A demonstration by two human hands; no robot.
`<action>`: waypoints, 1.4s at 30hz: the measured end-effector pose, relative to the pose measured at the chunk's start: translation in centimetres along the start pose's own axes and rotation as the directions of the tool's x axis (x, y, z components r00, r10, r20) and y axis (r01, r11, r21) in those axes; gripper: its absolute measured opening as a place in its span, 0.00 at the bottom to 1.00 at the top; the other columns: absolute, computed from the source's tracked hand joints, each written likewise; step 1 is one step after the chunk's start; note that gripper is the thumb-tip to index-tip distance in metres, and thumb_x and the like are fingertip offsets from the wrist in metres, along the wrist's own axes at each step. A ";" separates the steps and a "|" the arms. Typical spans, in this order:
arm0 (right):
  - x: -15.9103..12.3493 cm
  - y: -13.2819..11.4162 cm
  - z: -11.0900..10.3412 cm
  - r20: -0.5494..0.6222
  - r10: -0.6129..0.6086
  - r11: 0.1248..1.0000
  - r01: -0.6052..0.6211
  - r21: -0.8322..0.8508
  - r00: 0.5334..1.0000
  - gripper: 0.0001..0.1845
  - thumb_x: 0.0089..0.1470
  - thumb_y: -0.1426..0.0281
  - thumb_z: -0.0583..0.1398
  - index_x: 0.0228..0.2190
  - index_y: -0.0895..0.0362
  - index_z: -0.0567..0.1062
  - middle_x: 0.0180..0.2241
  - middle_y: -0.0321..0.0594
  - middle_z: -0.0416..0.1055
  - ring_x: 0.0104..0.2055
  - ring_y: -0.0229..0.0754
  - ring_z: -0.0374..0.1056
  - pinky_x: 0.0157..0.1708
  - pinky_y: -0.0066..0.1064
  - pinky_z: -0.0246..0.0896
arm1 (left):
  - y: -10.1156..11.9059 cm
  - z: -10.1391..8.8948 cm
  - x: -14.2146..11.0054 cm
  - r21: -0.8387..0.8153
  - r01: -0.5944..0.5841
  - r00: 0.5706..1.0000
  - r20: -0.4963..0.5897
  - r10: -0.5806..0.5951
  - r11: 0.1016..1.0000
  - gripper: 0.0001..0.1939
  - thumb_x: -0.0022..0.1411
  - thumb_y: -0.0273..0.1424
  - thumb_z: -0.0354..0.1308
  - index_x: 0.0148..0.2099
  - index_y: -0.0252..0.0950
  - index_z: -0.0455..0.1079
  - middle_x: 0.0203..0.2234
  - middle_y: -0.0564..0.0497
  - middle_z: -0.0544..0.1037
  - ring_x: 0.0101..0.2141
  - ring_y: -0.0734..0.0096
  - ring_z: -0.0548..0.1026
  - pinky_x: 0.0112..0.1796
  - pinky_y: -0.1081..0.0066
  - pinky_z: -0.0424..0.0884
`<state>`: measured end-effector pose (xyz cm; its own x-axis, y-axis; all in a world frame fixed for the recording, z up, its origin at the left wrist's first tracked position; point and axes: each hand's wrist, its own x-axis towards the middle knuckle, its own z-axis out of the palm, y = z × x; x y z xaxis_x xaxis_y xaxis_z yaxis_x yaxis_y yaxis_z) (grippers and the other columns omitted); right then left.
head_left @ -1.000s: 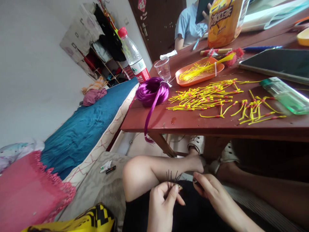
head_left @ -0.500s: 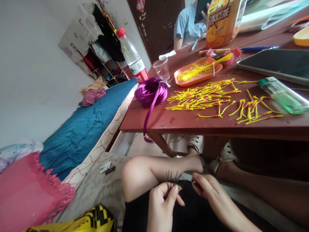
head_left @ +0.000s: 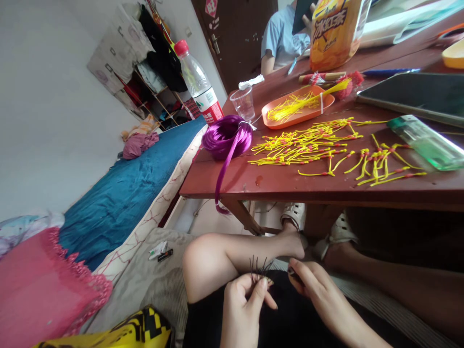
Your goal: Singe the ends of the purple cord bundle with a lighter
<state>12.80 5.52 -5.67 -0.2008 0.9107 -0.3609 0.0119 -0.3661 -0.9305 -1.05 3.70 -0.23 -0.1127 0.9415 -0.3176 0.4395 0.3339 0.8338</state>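
Observation:
My left hand (head_left: 243, 309) is low in the view over my lap, fingers pinched on a small bunch of thin black strands (head_left: 258, 269) that stick up above the thumb. My right hand (head_left: 319, 292) is just to its right, fingers curled on a small dark piece (head_left: 292, 273) at the fingertips. Both hands rest against my bare knee (head_left: 206, 263) and black shorts (head_left: 290, 319).
A red-brown table (head_left: 290, 181) stands ahead with yellow cords (head_left: 308, 145), an orange tray (head_left: 300, 108), a purple thread coil (head_left: 226, 137), a green lighter (head_left: 424, 142), a cup (head_left: 243, 102), a water bottle (head_left: 197, 82) and a tablet (head_left: 416, 94). A person (head_left: 281, 41) sits across. A blue-covered bed (head_left: 126, 193) lies left.

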 end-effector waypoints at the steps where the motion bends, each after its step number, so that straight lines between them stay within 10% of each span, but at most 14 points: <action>1: 0.0 -0.1 0.0 0.014 -0.012 1.000 0.012 0.001 1.000 0.24 0.50 0.49 0.45 0.15 0.54 0.51 0.17 0.30 0.45 0.22 0.35 0.43 0.23 0.29 0.42 | 0.0 0.0 0.0 -0.003 -0.002 1.000 0.001 0.002 1.000 0.20 0.57 0.40 0.51 0.18 0.36 0.68 0.19 0.48 0.76 0.30 0.63 0.74 0.37 0.72 0.65; 42: 0.4 0.0 -0.3 0.015 -0.026 1.000 0.026 0.015 1.000 0.24 0.50 0.49 0.45 0.16 0.54 0.52 0.17 0.30 0.47 0.22 0.35 0.45 0.23 0.28 0.44 | -0.3 -0.1 -0.1 -0.076 0.041 0.994 0.106 -0.033 0.996 0.15 0.55 0.39 0.53 0.25 0.34 0.71 0.15 0.50 0.76 0.27 0.65 0.73 0.36 0.71 0.65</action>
<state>13.04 5.94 -5.85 -0.2159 0.9169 -0.3358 -0.0076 -0.3454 -0.9384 -1.21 3.50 -0.42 -0.0317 0.9199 -0.3908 0.3654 0.3746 0.8521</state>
